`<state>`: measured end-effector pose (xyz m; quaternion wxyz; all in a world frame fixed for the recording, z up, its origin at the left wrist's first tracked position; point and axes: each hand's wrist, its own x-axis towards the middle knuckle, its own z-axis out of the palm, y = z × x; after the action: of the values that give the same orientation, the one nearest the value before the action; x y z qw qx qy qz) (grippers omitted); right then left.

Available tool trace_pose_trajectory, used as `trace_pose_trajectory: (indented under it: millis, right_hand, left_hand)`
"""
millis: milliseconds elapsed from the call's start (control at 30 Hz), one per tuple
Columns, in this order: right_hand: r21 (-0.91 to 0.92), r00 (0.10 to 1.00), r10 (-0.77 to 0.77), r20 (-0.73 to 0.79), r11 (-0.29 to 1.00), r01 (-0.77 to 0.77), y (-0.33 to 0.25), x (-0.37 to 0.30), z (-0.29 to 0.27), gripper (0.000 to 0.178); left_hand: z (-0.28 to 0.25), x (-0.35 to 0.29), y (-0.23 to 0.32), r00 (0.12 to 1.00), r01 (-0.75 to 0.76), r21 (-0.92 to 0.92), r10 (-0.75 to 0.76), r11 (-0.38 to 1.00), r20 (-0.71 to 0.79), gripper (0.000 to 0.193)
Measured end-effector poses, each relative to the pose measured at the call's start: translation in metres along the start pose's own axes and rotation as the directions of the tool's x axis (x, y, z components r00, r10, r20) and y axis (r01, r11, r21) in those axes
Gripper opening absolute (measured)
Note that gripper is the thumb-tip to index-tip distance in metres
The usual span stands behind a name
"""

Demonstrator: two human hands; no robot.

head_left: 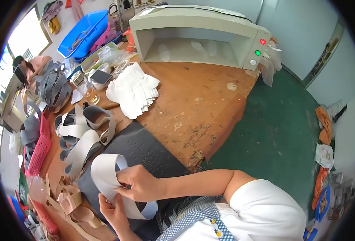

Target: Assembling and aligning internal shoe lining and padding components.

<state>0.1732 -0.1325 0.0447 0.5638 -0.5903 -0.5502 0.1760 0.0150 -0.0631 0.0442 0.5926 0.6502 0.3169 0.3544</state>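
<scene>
Pinching white band (102,173) in left grip (115,213) and right grip (140,184), six o'clock from white stack (131,89)
Probably light, springy; best held by edges.

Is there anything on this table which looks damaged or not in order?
Yes: the table itself looks worn. It has pale, scuffed patches, and its edge beside the black mat appears dark and chipped.

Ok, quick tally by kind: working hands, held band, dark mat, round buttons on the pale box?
Hands: 2 (left hand, right hand)
Held white band: 1
Dark mat: 1
Buttons on the pale box: 3 (red button, green button, white button)
Total: 7
</scene>
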Motion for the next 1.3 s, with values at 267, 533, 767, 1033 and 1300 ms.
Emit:
trace_pose_trajectory:
  millis: [267, 533, 767, 1033, 1300]
  right_hand:
    - [0.584, 0.951, 0.217, 0.222, 0.752, -0.307, -0.013, 0.019, -0.077, 0.029]
    - [0.643, 0.582, -0.341, 0.738, 0.096, -0.76, 0.041, -0.043, 0.021, 0.055]
    - [0.425, 0.757, 0.283, 0.589, 0.688, -0.588, 0.01, -0.004, -0.056, 0.039]
    - [-0.267, 0.913, 0.344, 0.221, 0.921, -0.283, 0.067, 0.062, 0.004, 0.042]
    - [0.608, 0.808, -0.102, 0.581, 0.713, -0.348, 0.12, 0.191, 0.065, 0.039]
  left_hand:
    - [-0.021, -0.034, 0.041, 0.936, 0.267, -0.229, -0.309, 0.936, -0.17, 0.024]
    - [-0.097, 0.022, -0.056, 0.515, -0.706, -0.482, 0.843, 0.52, 0.155, 0.012]
    - [-0.076, 0.012, 0.016, 0.904, -0.153, 0.693, 0.382, 0.705, -0.189, 0.038]
    - [-0.098, -0.007, 0.044, 0.814, -0.576, 0.371, 0.551, 0.729, 0.183, 0.062]
    - [-0.061, -0.017, 0.062, 0.508, -0.7, 0.709, 0.755, 0.081, 0.415, 0.052]
